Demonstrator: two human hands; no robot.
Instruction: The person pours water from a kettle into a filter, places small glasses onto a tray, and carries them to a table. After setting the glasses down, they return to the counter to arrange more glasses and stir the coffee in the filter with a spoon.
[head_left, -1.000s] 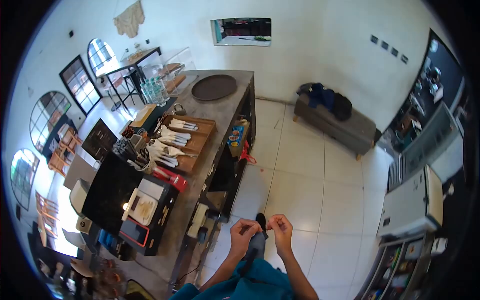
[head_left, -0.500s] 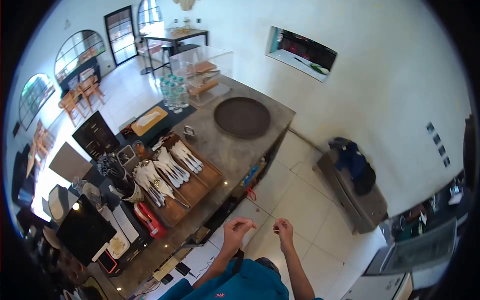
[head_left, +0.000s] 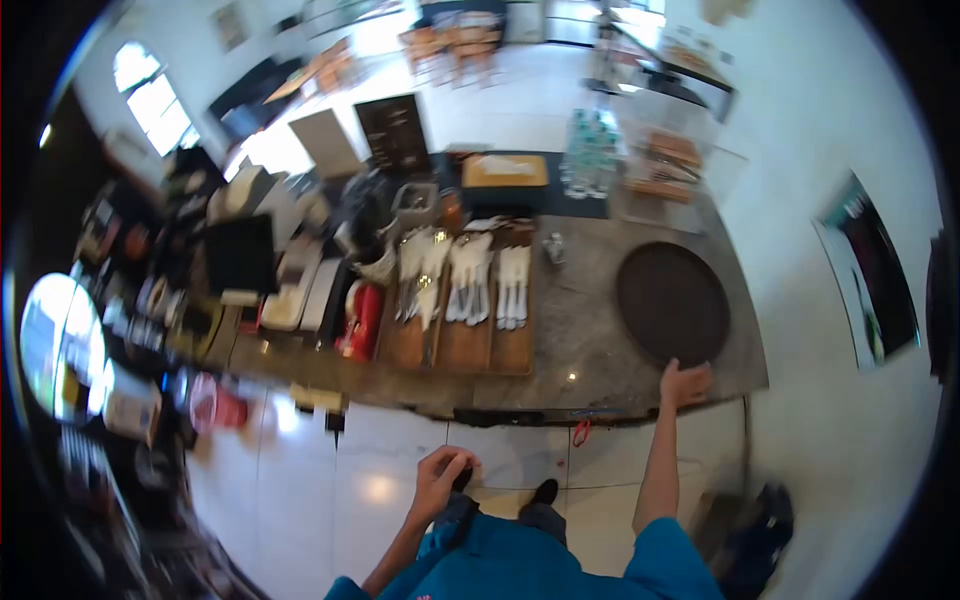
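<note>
My right hand (head_left: 685, 382) is stretched out over the counter's front edge, its fingers right at the near rim of a round dark brown tray (head_left: 673, 303). Those fingers look apart and hold nothing visible. The tray lies flat on the grey stone counter (head_left: 590, 335). In front of my body, below the counter, my left hand (head_left: 445, 478) hangs with fingers curled in toward the thumb, and no object shows in it. To the left of the tray, a wooden cutlery box (head_left: 465, 350) holds several bundles of cutlery (head_left: 468, 285) in white wraps.
Several water bottles (head_left: 590, 155) and a clear display case (head_left: 665, 165) stand behind the tray. A small metal holder (head_left: 554, 248) is near the cutlery box. Left of the box are a red tape dispenser (head_left: 362, 320) and a dark screen (head_left: 240, 255). Red-handled scissors (head_left: 582, 432) hang at the counter's front.
The view has swung left to face the counter. My right hand has gone from in front of my body to the tray's near rim. My left hand stays low, fingers curled.
</note>
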